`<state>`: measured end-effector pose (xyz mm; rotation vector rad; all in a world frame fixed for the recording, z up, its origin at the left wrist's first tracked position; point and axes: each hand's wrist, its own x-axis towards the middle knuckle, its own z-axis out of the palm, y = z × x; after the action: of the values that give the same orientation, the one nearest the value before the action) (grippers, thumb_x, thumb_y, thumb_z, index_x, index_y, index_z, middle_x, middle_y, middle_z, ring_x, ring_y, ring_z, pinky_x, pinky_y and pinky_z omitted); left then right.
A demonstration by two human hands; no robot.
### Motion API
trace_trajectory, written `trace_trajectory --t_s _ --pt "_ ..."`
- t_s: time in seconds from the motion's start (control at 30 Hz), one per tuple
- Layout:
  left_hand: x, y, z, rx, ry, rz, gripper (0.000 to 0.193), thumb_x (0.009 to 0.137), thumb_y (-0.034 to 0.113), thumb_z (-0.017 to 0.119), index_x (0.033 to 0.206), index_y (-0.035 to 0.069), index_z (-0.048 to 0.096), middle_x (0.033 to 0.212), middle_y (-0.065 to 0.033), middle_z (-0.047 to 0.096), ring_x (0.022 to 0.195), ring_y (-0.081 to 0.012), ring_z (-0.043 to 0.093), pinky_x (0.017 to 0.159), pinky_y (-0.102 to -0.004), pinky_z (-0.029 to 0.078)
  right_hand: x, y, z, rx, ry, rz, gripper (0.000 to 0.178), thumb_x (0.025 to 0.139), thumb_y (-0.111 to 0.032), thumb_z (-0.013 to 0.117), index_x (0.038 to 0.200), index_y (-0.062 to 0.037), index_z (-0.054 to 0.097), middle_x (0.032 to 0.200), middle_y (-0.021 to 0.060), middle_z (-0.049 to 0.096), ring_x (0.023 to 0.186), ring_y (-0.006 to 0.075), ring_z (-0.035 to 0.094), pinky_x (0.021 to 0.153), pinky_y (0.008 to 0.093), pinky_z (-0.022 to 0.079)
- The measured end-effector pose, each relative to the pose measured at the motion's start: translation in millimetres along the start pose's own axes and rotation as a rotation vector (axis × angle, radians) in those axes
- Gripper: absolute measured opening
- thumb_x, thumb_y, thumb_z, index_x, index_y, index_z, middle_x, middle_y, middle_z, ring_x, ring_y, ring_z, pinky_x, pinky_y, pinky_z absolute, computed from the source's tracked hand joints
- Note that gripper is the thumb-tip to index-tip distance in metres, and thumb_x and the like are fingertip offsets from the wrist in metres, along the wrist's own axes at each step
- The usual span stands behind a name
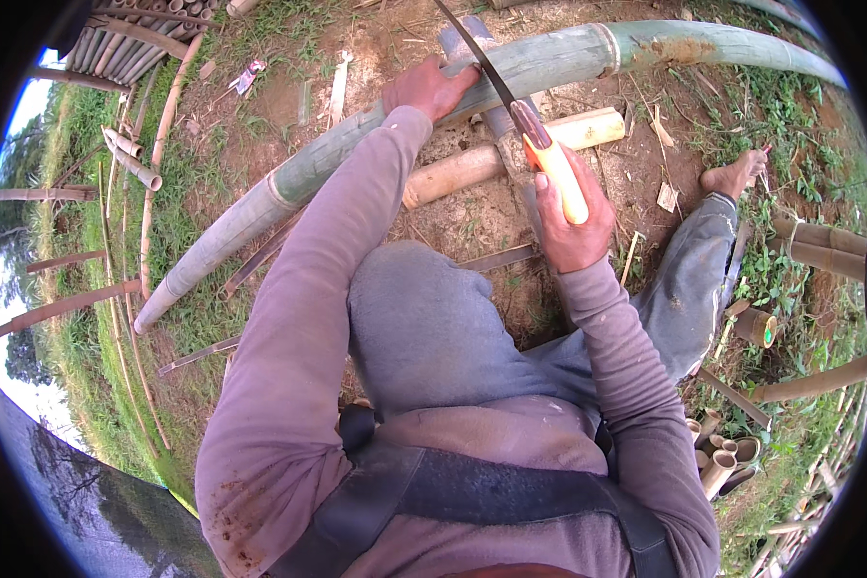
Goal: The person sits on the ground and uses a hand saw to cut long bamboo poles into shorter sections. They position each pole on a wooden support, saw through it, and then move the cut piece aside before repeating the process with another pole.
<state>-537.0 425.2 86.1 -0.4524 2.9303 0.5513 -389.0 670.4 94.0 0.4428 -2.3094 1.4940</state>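
A long green bamboo pole (554, 60) runs across in front of me, curving from the lower left to the upper right. My left hand (430, 89) presses down on top of it, fingers closed against its side just left of the saw blade. In my right hand (580, 220) is a hand saw (561, 175) with an orange and cream handle. Its dark, slightly curved blade crosses the pole and points up and away. Whether the teeth have entered the bamboo cannot be made out.
Under the pole lies a shorter tan bamboo piece (458, 176) on a grey support (512, 154). My bare foot (732, 175) rests on the right. Cut bamboo tubes (718, 470) stand at the lower right. More poles are stacked at the upper left (130, 43), beside a bamboo frame.
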Motion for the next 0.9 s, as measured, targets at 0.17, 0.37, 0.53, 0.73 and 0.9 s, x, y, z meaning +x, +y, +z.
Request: trace_trajectory --t_s 0.17,0.37,0.53,0.73,0.9 --pt "1.4 2.7 2.1 -0.008 0.009 0.025 0.091 0.084 0.080 0.060 0.144 0.012 0.068 0.135 -0.0150 0.075 0.126 -0.0333 0.070 0.110 -0.0494 0.048 -42.6 -17.3 -39.2 -0.072 -0.060 0.091 0.048 0.096 -0.009 0.077 0.140 0.0056 0.063 0.128 0.0245 0.074 0.112 0.0350 0.077 0.095 0.0397 0.060" --pt "-0.5 -13.3 11.8 0.021 0.010 0.041 0.092 0.085 0.082 0.057 0.145 0.013 0.067 0.132 -0.0165 0.075 0.122 -0.0346 0.072 0.107 -0.0492 0.050 -93.2 -26.3 -72.0 -0.021 -0.102 0.106 0.047 0.097 -0.006 0.074 0.140 0.0078 0.063 0.131 0.0243 0.072 0.122 0.0347 0.073 0.105 0.0388 0.056" --pt "5.4 -2.1 5.9 0.002 0.021 0.044 0.088 0.086 0.081 0.057 0.141 0.013 0.069 0.130 -0.0160 0.076 0.121 -0.0343 0.072 0.106 -0.0466 0.051 -2.7 -2.4 1.2 -0.013 0.012 0.039 0.045 0.096 -0.007 0.077 0.137 0.0037 0.065 0.127 0.0226 0.074 0.115 0.0313 0.076 0.097 0.0375 0.060" --pt "6.2 -55.4 -15.9 -0.279 -0.041 0.241 0.110 0.076 0.083 0.073 0.159 0.015 0.051 0.154 -0.0200 0.059 0.141 -0.0396 0.058 0.120 -0.0506 0.044 8.2 1.1 12.0 0.023 0.034 0.021 0.043 0.095 -0.009 0.078 0.135 0.0024 0.067 0.122 0.0211 0.076 0.110 0.0309 0.078 0.093 0.0383 0.061" --pt "-28.2 -178.7 -47.5 0.248 0.021 0.221 0.132 0.057 0.071 0.095 0.164 0.017 0.041 0.157 -0.0206 0.056 0.147 -0.0435 0.050 0.123 -0.0556 0.040 12.1 -2.7 11.7 0.051 0.027 0.013 0.042 0.095 -0.011 0.079 0.134 0.0019 0.068 0.121 0.0196 0.076 0.106 0.0302 0.078 0.092 0.0383 0.061"
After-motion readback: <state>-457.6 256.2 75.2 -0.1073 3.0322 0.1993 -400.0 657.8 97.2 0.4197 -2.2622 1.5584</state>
